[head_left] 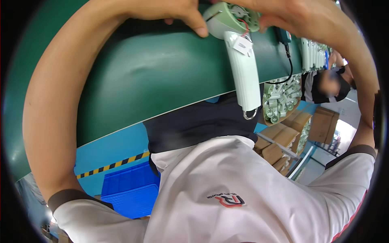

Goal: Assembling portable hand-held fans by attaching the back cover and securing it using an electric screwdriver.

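Basically, L hand point(180, 10) is left of pale-green device head point(219, 26), R hand point(285, 14) right, both close; long handle point(245, 73) runs twd wearer's shirt point(227, 178); grips cropped, can't tell.

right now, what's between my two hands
In the head view, a round pale green housing with a thin red wire lies between the left hand and the right hand.
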A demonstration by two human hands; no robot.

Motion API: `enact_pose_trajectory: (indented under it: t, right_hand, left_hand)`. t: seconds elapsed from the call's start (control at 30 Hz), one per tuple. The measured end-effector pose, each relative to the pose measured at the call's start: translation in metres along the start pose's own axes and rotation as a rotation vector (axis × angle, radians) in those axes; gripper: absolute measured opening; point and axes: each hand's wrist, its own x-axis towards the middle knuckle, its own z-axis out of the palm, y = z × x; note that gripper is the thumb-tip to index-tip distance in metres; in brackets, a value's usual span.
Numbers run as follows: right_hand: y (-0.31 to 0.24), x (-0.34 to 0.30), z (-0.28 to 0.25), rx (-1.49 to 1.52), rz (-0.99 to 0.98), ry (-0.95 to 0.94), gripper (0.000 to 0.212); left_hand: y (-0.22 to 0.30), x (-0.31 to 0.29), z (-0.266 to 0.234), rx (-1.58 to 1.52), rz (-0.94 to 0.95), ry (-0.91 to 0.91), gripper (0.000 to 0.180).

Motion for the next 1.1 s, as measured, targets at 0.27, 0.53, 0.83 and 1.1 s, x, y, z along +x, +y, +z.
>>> enact_pose_trajectory:
  t: [0.27, 0.53, 0.83, 1.1]
  right_hand:
    - [-0.01, 0.019, -0.024, 0.025, 0.127, -0.194, 0.067]
    - [-0.017, 0.023, -0.023, 0.075, 0.162, -0.222, 0.063]
    - [-0.012, 0.023, -0.017, 0.166, 0.169, -0.116, 0.06]
    - [0.046, -0.001, 0.064, 0.074, -0.194, 0.39, 0.06]
  left_hand:
    - [-0.023, 0.015, 0.005, 0.263, 0.394, 0.123, 0.053]
    - [-0.005, -0.009, 0.008, 0.546, 0.418, 0.302, 0.049]
    - [-0.018, 0.022, -0.01, -0.33, 0.162, -0.158, 0.03]
    - [-0.004, 0.037, -0.004, -0.233, 0.174, -0.175, 0.03]
